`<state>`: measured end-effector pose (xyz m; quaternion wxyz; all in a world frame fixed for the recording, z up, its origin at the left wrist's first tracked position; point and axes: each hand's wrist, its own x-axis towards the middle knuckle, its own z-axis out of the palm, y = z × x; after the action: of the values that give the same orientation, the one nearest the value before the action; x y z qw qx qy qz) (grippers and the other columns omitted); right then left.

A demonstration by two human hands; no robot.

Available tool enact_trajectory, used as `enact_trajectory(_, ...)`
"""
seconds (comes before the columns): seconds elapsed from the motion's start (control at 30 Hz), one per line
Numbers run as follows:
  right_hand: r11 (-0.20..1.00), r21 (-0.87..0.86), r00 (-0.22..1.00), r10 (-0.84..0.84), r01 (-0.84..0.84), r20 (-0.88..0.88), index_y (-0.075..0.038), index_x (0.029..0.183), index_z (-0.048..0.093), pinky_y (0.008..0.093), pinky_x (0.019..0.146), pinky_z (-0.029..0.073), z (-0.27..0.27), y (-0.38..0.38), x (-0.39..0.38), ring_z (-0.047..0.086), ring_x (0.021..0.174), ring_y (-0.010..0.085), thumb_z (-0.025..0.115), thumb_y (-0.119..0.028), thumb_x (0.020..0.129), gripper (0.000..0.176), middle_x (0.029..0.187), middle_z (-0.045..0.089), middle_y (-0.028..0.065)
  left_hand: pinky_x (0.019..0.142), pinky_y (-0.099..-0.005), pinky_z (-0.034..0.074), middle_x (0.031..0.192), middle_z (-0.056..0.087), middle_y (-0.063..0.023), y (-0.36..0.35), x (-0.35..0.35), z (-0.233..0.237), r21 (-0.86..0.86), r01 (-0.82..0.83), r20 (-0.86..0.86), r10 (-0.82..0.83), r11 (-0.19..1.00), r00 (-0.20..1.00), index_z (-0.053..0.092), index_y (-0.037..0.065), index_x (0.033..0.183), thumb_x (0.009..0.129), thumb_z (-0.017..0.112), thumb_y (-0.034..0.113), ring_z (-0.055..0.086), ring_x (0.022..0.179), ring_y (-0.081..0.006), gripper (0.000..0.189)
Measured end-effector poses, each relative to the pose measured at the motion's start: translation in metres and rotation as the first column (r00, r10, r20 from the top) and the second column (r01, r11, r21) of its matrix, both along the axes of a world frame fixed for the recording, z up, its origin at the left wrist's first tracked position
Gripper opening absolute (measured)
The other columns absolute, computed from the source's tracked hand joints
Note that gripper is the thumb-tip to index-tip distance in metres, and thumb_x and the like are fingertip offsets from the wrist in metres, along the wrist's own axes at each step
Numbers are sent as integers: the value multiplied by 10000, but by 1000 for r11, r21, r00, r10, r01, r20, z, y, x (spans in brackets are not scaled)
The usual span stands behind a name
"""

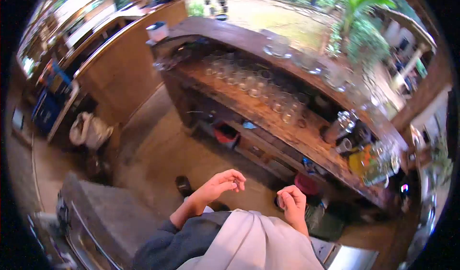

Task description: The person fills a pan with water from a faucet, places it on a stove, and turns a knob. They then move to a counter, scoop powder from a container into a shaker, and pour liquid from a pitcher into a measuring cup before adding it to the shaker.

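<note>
My left hand is held in front of my body, fingers loosely bent with a gap to the thumb; nothing shows in it. To its right, my right hand is curled into a loose fist, and I see no object in it. Both hands are in the air, apart from each other. Pale fabric hangs over my dark clothing just below them. Beyond the hands runs a wooden bar counter with rows of clear glasses on its lower shelf.
More glass jars line the upper ledge. A metal shaker and yellow item stand at the right end. Below are a red-rimmed bin and a reddish container. A grey counter lies left, near a pale bag.
</note>
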<state>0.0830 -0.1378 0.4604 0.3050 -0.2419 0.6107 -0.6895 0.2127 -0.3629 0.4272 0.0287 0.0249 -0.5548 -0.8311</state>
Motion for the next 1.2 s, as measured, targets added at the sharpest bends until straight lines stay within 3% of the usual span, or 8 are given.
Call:
enact_trajectory(0.13, 958, -50, 959, -283, 283, 12, -13, 867, 590, 206, 492, 325, -4, 38, 5, 427, 537, 51, 516, -92, 889, 110, 633, 504, -12, 778, -269, 429, 926, 597, -83, 15, -56, 2, -12, 217, -37, -217, 976, 975, 528, 23, 1074, 856, 489, 93, 542, 846, -140, 232)
enact_trajectory(0.43, 825, -98, 830, -557, 557, 28, -3, 860, 584, 204, 493, 337, -3, 38, -3, 428, 526, 53, 511, -96, 895, 123, 652, 513, -4, 790, -273, 433, 926, 588, -70, 4, -136, 3, -18, 504, 0, -505, 863, 863, 529, 21, 1075, 874, 466, 55, 539, 859, -133, 213)
enact_trajectory(0.73, 696, -304, 740, -671, 650, 44, -2, 825, 570, 208, 497, 345, -4, -40, -59, 429, 541, 60, 513, -113, 883, 138, 652, 511, 7, 761, -248, 433, 908, 589, -65, -73, -215, 14, -14, 485, 22, -485, 874, 874, 546, 17, 1047, 874, 444, 37, 531, 812, -120, 201)
enact_trajectory(0.97, 652, -329, 696, -718, 683, 23, -6, 803, 555, 206, 484, 328, -4, -101, -110, 417, 522, 62, 482, -104, 884, 147, 606, 479, 1, 731, -241, 422, 870, 585, -53, -140, -260, 20, -66, 386, 39, -384, 920, 923, 545, 20, 1034, 892, 482, 95, 525, 791, -109, 173)
enact_trajectory(1.07, 631, -281, 652, -758, 723, -24, -14, 789, 518, 220, 462, 262, 1, -112, -122, 335, 475, 67, 504, -135, 884, 154, 538, 407, -19, 702, -231, 417, 844, 576, -54, -152, -275, 19, -34, 335, 10, -335, 942, 942, 538, 34, 996, 869, 490, 96, 522, 754, -114, 148)
enact_trajectory(1.13, 625, -242, 633, -772, 742, -53, -5, 834, 568, 224, 509, 372, 0, -109, -131, 453, 536, 88, 533, -74, 849, 79, 620, 509, 12, 700, -232, 418, 841, 574, -53, -155, -282, 15, 1, 308, 4, -308, 951, 951, 534, 31, 1000, 881, 484, 99, 523, 750, -118, 147)
enact_trajectory(1.17, 626, -243, 632, -772, 741, -60, -5, 834, 568, 224, 509, 372, 4, -106, -138, 453, 536, 88, 533, -74, 849, 79, 620, 509, 12, 700, -232, 418, 841, 574, -53, -155, -285, 15, 4, 309, -3, -309, 951, 951, 534, 31, 1000, 881, 484, 99, 523, 750, -118, 147)
enact_trajectory(1.2, 692, -159, 593, -696, 704, -405, -13, 895, 570, 264, 597, 415, 12, -102, -147, 506, 637, 140, 580, -72, 810, 104, 713, 543, 49, 701, -235, 420, 841, 574, -55, -155, -288, 15, 41, 301, 34, -303, 953, 952, 534, 30, 997, 885, 481, 101, 525, 752, -120, 143)
